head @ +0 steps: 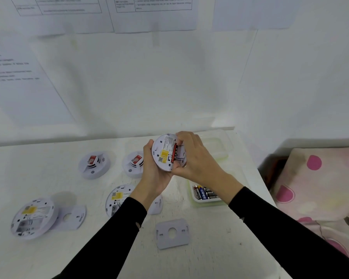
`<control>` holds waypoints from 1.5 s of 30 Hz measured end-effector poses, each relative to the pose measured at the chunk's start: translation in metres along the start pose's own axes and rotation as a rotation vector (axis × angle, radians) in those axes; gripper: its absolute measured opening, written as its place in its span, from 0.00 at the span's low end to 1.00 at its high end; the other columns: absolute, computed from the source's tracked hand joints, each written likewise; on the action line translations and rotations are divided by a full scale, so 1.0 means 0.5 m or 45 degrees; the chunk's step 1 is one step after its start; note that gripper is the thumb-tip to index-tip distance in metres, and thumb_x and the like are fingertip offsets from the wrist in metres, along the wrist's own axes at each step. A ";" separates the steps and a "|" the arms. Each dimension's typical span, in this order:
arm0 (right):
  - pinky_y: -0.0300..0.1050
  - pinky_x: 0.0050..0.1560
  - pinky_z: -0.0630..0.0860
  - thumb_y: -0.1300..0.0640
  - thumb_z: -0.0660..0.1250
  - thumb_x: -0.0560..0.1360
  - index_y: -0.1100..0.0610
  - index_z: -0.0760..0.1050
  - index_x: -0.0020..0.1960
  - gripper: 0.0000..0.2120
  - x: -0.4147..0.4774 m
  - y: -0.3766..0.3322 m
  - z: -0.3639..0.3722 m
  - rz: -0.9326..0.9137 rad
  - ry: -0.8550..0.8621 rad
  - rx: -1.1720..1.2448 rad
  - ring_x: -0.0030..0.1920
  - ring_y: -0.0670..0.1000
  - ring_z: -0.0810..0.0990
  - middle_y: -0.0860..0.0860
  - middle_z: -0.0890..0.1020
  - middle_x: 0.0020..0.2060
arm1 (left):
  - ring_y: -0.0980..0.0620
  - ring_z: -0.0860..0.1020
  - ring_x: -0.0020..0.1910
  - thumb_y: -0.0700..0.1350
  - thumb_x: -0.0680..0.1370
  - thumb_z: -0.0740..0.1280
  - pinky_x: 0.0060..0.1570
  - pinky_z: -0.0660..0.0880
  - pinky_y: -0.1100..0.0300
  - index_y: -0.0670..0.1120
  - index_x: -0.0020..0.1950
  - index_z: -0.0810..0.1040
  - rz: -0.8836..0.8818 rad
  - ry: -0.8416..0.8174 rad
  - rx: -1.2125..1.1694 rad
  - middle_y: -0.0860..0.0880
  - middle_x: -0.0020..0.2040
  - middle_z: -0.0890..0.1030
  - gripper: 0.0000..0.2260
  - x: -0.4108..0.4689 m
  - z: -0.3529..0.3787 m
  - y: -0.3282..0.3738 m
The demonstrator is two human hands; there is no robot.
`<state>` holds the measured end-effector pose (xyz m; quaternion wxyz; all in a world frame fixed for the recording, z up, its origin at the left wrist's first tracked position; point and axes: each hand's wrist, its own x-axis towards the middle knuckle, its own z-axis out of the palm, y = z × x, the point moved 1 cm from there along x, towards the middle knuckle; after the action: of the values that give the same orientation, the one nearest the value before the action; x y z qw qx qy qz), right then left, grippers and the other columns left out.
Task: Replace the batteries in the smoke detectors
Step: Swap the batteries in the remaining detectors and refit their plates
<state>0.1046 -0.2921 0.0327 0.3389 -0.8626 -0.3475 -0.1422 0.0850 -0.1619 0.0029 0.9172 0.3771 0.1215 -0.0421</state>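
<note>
smoke detector [165, 153] is being held back-up between both hands, clear of the table | left hand [153, 172] is being wrapped round its left rim | right hand [195, 158] is being curled over the right side, fingertips at the red battery bay [174, 153] | shell is being judged light, rigid and smooth, best gripped at the rim, bay clips likely fragile

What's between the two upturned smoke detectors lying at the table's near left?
Head view: a white mounting plate with a round hole, its left edge under the far-left detector, apart from the other detector.
</note>
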 end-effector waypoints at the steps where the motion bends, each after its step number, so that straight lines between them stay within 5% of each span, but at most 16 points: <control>1: 0.39 0.50 0.69 0.60 0.71 0.65 0.61 0.68 0.58 0.24 -0.001 0.000 0.002 0.006 -0.005 -0.003 0.55 0.52 0.69 0.55 0.72 0.58 | 0.50 0.84 0.45 0.59 0.82 0.51 0.40 0.81 0.57 0.44 0.58 0.80 -0.003 0.005 -0.002 0.45 0.48 0.85 0.25 0.001 0.000 0.000; 6: 0.41 0.60 0.68 0.61 0.69 0.69 0.58 0.68 0.64 0.25 -0.011 0.003 -0.001 0.013 -0.068 0.033 0.65 0.53 0.68 0.54 0.70 0.67 | 0.47 0.84 0.45 0.60 0.82 0.52 0.40 0.82 0.55 0.43 0.60 0.79 -0.020 0.049 -0.052 0.43 0.49 0.84 0.25 0.005 -0.008 0.004; 10: 0.51 0.74 0.61 0.62 0.59 0.77 0.55 0.73 0.68 0.20 -0.024 0.023 0.017 -0.277 -0.103 -0.142 0.74 0.58 0.64 0.58 0.67 0.72 | 0.46 0.84 0.46 0.60 0.81 0.53 0.40 0.82 0.55 0.43 0.62 0.78 -0.039 0.068 -0.184 0.42 0.51 0.84 0.26 0.003 -0.012 0.011; 15: 0.53 0.70 0.68 0.72 0.58 0.76 0.64 0.76 0.64 0.18 -0.040 0.045 0.027 -0.542 -0.064 -0.171 0.68 0.55 0.73 0.59 0.75 0.67 | 0.42 0.80 0.53 0.61 0.80 0.53 0.41 0.82 0.56 0.40 0.71 0.73 -0.061 0.068 -0.270 0.38 0.58 0.80 0.30 0.009 -0.016 0.010; 21: 0.40 0.53 0.78 0.66 0.61 0.79 0.62 0.78 0.60 0.12 0.003 0.085 -0.014 0.310 0.529 0.412 0.49 0.47 0.82 0.53 0.82 0.51 | 0.33 0.77 0.60 0.59 0.79 0.57 0.51 0.81 0.46 0.44 0.71 0.73 -0.070 0.062 -0.376 0.36 0.64 0.78 0.27 0.007 -0.033 0.010; 24: 0.37 0.51 0.74 0.63 0.60 0.80 0.62 0.79 0.58 0.11 0.034 0.160 -0.013 0.705 0.223 0.248 0.52 0.53 0.82 0.56 0.83 0.51 | 0.33 0.79 0.57 0.59 0.79 0.57 0.52 0.81 0.46 0.43 0.72 0.72 -0.061 0.051 -0.378 0.36 0.63 0.79 0.27 0.003 -0.040 0.015; 27: 0.34 0.53 0.68 0.64 0.59 0.81 0.63 0.80 0.58 0.13 0.040 0.209 0.012 0.841 -0.150 0.061 0.58 0.55 0.79 0.57 0.82 0.57 | 0.33 0.80 0.55 0.59 0.79 0.57 0.53 0.80 0.45 0.43 0.74 0.70 -0.044 0.033 -0.371 0.36 0.63 0.78 0.28 0.000 -0.038 0.021; 32: 0.47 0.61 0.73 0.68 0.57 0.79 0.68 0.77 0.60 0.14 0.036 0.205 0.032 0.689 -0.248 -0.125 0.59 0.59 0.78 0.60 0.81 0.57 | 0.32 0.79 0.57 0.59 0.79 0.57 0.55 0.80 0.44 0.44 0.75 0.69 -0.041 0.005 -0.353 0.36 0.63 0.78 0.29 -0.005 -0.044 0.028; 37: 0.39 0.55 0.74 0.66 0.61 0.78 0.62 0.79 0.59 0.12 -0.017 0.062 0.033 0.140 -0.045 0.112 0.50 0.50 0.80 0.54 0.81 0.52 | 0.31 0.78 0.60 0.60 0.79 0.57 0.55 0.80 0.43 0.42 0.74 0.70 -0.042 0.016 -0.330 0.35 0.62 0.79 0.30 -0.014 -0.058 0.031; 41: 0.37 0.58 0.73 0.63 0.65 0.77 0.60 0.79 0.57 0.10 -0.114 -0.016 0.047 0.073 0.030 0.280 0.54 0.45 0.78 0.51 0.78 0.53 | 0.30 0.78 0.61 0.63 0.79 0.57 0.56 0.79 0.41 0.41 0.74 0.69 -0.021 0.034 -0.336 0.35 0.65 0.78 0.32 -0.021 -0.086 0.044; 45: 0.38 0.63 0.70 0.52 0.68 0.76 0.57 0.77 0.61 0.16 -0.197 -0.036 0.073 -0.003 -0.489 0.286 0.60 0.44 0.74 0.51 0.77 0.59 | 0.29 0.76 0.63 0.66 0.77 0.60 0.57 0.78 0.39 0.41 0.73 0.70 0.007 0.054 -0.361 0.33 0.66 0.77 0.35 -0.032 -0.113 0.067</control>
<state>0.0217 -0.3069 -0.0325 0.3601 -0.8303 -0.4204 0.0639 0.0646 -0.0989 -0.0090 0.9586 0.2450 0.1447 -0.0140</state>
